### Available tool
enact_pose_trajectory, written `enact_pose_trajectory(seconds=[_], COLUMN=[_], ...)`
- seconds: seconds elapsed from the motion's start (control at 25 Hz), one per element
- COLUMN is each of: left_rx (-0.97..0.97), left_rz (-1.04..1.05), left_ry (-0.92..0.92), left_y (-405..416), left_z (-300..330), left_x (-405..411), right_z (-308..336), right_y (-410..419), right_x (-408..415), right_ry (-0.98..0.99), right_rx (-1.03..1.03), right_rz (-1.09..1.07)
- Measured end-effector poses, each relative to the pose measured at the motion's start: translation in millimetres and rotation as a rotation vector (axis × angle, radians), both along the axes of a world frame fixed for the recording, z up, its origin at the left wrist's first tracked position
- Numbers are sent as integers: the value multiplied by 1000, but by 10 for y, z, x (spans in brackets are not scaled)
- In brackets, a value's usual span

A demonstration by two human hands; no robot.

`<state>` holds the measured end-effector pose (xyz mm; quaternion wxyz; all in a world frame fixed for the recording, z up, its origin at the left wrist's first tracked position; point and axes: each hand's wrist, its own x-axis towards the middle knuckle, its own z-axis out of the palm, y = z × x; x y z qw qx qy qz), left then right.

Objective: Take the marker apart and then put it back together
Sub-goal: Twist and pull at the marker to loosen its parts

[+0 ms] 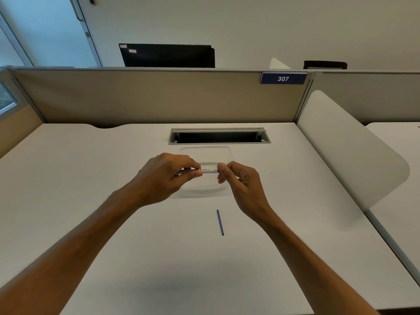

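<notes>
The whiteboard marker [205, 170] was held level above the desk [113, 201], its barrel pinched in the left hand [167, 176] while the right hand [236, 178] pinched the end piece. A straight pull or twist along the axis seemed best. A blue ink rod [220, 222] lay nearer on the desk, well apart. A clear plastic tray [205, 151] sat beneath; nothing obstructed.

White desk [113, 167], beige partition [147, 96], window [9, 96].
</notes>
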<state>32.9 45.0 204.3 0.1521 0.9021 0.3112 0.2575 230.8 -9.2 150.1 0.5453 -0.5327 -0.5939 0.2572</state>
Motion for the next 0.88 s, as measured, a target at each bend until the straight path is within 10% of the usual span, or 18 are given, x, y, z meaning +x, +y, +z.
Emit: enact_pose_trajectory(seconds=[0.88], left_rx=[263], left_rz=[-6], left_ry=[161], left_y=[-100], left_z=[-65], left_x=[-3], right_z=[-61], right_y=[-51], right_x=[100], right_ry=[-10], right_rx=[-43], right_rz=[7])
